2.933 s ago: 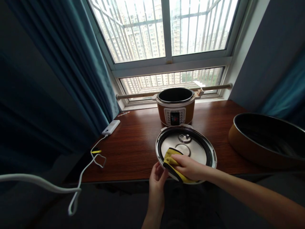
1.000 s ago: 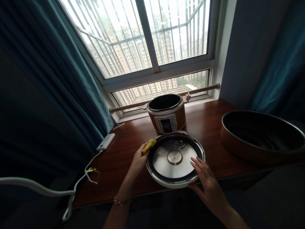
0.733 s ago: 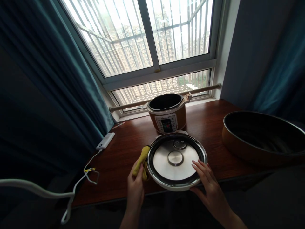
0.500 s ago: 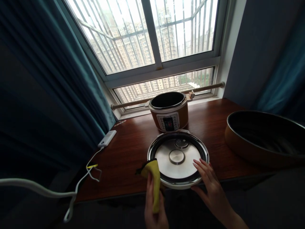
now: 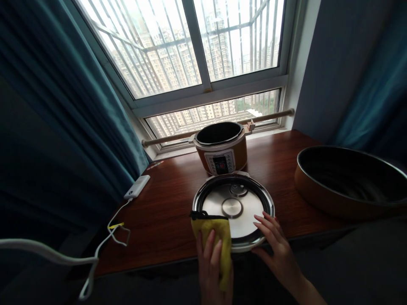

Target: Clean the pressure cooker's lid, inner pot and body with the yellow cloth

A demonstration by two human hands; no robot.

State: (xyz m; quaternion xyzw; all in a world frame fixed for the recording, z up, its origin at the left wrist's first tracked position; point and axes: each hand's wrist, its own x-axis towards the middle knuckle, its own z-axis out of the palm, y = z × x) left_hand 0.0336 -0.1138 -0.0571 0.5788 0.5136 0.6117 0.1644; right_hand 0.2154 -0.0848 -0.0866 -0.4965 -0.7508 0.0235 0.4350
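Observation:
A round pressure cooker lid (image 5: 248,216) lies with its steel inner side up at the table's front edge. My right hand (image 5: 276,245) grips its right front rim, fingers on top and thumb below. A yellow cloth with a dark edge (image 5: 219,228) is in my left hand (image 5: 211,262), spread over the lid's left front rim. The cloth hides that part of the rim. Just behind the lid stands the brown and white electric pressure cooker (image 5: 222,148), uncovered, its control panel facing me.
A wide brown pan (image 5: 324,190) with a dark inside stands on the right of the wooden table (image 5: 165,203). At the left lies a white power bank (image 5: 137,187) with a white cable (image 5: 103,241) hanging over the edge. A window (image 5: 178,51) and blue curtains (image 5: 104,93) stand behind.
My left hand has brought the cloth rightward from beside the lid onto its left front rim, opening it out flatter. My right hand keeps its grip. The whole view has shifted slightly.

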